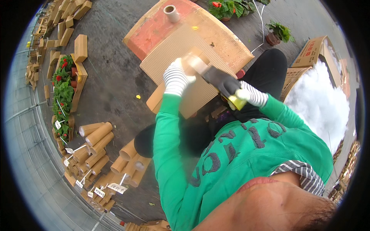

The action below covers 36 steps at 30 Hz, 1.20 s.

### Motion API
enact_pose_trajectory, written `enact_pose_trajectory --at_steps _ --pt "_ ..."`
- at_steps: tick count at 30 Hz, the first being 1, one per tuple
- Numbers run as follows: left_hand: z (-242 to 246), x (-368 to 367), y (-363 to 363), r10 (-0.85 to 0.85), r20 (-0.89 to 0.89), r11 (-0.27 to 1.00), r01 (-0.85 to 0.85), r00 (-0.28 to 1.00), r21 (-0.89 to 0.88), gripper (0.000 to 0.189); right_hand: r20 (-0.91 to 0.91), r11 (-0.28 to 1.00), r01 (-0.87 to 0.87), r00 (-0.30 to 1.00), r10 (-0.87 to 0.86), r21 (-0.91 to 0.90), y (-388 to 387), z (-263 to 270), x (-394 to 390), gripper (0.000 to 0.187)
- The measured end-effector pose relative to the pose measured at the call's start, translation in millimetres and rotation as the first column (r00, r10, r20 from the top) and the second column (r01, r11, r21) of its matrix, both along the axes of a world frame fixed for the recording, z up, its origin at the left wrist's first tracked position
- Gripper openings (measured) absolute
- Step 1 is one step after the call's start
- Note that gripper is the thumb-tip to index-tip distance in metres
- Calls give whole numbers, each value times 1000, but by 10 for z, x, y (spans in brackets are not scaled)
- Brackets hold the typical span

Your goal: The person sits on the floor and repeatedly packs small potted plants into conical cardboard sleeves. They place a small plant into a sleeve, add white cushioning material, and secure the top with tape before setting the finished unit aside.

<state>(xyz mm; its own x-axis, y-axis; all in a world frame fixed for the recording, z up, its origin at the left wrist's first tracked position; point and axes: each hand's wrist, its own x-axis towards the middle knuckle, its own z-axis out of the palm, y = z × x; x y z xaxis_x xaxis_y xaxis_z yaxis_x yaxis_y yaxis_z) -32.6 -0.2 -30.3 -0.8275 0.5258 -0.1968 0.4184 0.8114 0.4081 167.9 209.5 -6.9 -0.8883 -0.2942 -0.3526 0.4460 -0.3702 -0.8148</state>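
My left hand (177,77), in a white glove with dark stripes, grips a tan cardboard tube (156,98). Part of the tube is under the hand, and its upper end is blurred. Beneath it lies a sheet of corrugated cardboard (199,99) on a worn cardboard box (231,43) with a red patch. My right hand (253,93), gloved alike, holds a black and yellow tape dispenser (224,80). The dispenser's front meets the blurred end of the tube; whether tape sticks there I cannot tell.
A white roll (172,14) stands on the box's far side. Potted red-flowered plants (62,95) line the left, others stand beyond the box. Several cardboard tubes (99,135) with tags lie lower left. At right, an open carton (296,80) holds white fluffy filling (321,101).
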Motion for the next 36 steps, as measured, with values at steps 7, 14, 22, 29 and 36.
enact_pose_trajectory --at_steps 7,14,22,29,36 --pt "121 -18 14 32 183 991 -8 983 -132 108 38 300 -182 902 429 936 8 158 -466 57" --pt "165 127 360 330 25 927 -319 944 -197 137 -10 949 100 995 -102 300 302 182 -68 36" --pt "-20 606 -962 316 101 940 -326 943 101 110 -144 966 253 956 -258 -47 30 160 -53 50" --pt "751 783 -1459 211 720 480 -712 661 513 78 -268 978 -203 945 186 -37 -477 157 -258 58" --pt "703 1164 -1509 -4 648 490 -563 762 666 63 -398 907 -338 818 415 252 -760 100 -242 55"
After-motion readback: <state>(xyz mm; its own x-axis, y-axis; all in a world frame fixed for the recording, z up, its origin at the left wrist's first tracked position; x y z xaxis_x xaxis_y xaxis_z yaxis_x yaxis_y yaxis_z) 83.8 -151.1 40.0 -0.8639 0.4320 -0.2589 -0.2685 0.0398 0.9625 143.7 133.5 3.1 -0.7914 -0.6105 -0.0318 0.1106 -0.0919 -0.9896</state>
